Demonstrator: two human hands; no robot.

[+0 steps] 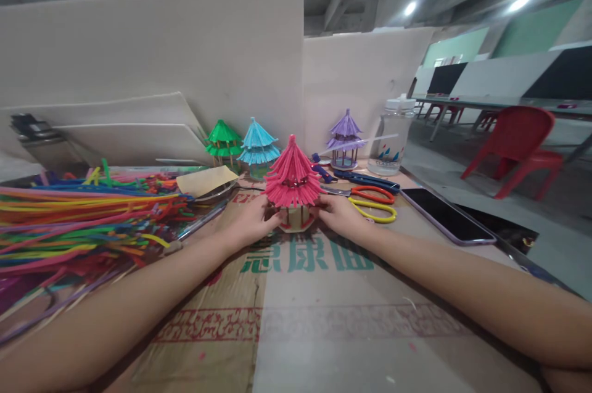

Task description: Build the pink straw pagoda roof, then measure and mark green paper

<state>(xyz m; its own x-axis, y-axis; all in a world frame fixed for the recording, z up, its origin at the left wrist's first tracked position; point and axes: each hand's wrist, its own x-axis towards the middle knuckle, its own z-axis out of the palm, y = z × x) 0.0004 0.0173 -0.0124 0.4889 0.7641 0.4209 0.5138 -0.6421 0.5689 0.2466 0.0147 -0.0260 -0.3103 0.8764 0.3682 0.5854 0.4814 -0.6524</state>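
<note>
A pink pagoda model (293, 180) with a two-tiered roof of fuzzy pipe cleaners stands upright before me on the cardboard table cover. My left hand (252, 218) grips its base and posts from the left. From the right, my right hand (340, 215) holds the same base, fingers curled in under the lower roof. Some fingertips are hidden behind the model. Behind it stand a green pagoda model (223, 140), a blue pagoda model (256, 145) and a purple pagoda model (346, 139).
Many coloured pipe cleaners (92, 214) lie heaped at left. Scissors with orange and yellow handles (374, 205), dark blue pliers (367, 180), a phone (446, 215) and a clear bottle (392, 134) are on the right. White boards (152, 66) rise behind; a red chair (518, 140) stands beyond.
</note>
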